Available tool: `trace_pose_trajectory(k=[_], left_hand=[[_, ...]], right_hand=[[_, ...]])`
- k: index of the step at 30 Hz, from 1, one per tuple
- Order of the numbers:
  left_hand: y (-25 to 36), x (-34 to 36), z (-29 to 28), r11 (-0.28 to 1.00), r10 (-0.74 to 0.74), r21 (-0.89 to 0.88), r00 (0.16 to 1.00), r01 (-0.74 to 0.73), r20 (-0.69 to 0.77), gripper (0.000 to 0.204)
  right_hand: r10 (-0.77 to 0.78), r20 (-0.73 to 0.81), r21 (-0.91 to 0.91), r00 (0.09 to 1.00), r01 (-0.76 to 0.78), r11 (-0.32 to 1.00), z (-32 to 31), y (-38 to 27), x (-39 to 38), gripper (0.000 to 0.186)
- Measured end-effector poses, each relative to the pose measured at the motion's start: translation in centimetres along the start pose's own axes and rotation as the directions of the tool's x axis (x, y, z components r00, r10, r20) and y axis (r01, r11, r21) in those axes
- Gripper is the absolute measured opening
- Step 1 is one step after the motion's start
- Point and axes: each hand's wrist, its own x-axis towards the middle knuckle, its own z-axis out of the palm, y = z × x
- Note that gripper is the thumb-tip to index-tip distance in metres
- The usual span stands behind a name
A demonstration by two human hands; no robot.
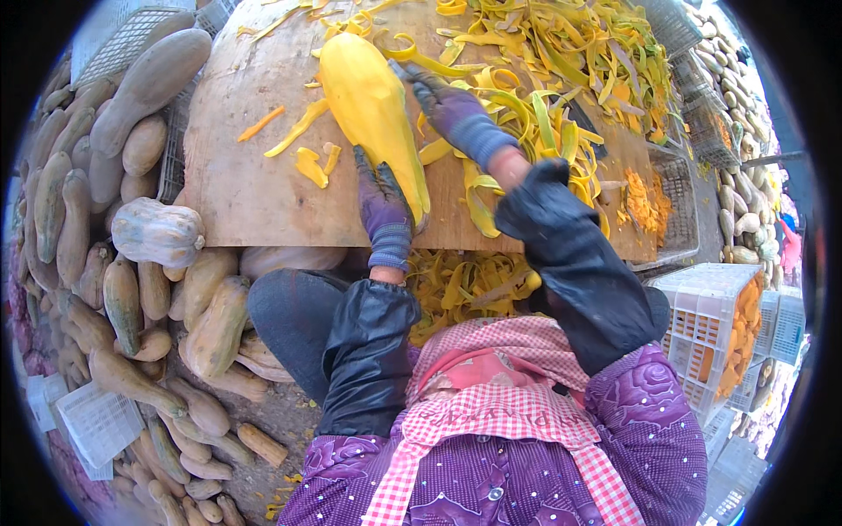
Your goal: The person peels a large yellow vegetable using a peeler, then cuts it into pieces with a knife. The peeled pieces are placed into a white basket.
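A long peeled yellow squash lies on the wooden board, its thick end far and its narrower end toward me. My left hand, in a dark purple glove with a blue-grey cuff, grips the near part of the squash from its left side. Just right of the thick end is my right hand, gloved alike, with its fingers stretched toward the squash's side. No tool shows in it, though its palm is hidden. Curled yellow peel strips lie around that hand. Shorter peel pieces rest left of the squash.
The wooden board spans the front. Unpeeled squashes are piled at left, beside a plastic crate. Another crate with orange pieces stands at right. Orange shreds sit by the board's right edge; more peel lies below it.
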Motion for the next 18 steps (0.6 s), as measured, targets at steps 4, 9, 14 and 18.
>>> trace_pose_trajectory(k=[4,9,14,18], left_hand=[[-1.6,0.9,-0.7,0.955,-0.016,0.297,1.0,0.023,-0.025,0.056],[-2.6,0.8,-0.7,0.989,-0.057,0.132,0.998,0.061,-0.035,0.057],[-1.2,0.7,0.1,0.965,-0.177,0.199,0.984,0.173,0.004,0.056],[0.0,0.6,0.4,0.97,0.066,0.238,0.998,-0.06,-0.018,0.055]], right_hand=[[0.142,0.117,0.093,0.983,-0.154,0.984,3.7,0.0,-7.4,0.049],[0.244,0.559,-0.273,0.792,-0.102,0.957,0.3,-1.9,-25.3,0.049],[0.226,0.175,-0.049,0.958,-0.221,0.974,-3.0,-3.4,-17.4,0.043],[0.093,-0.006,-0.204,0.996,-0.093,0.975,0.0,-2.8,-4.9,0.048]])
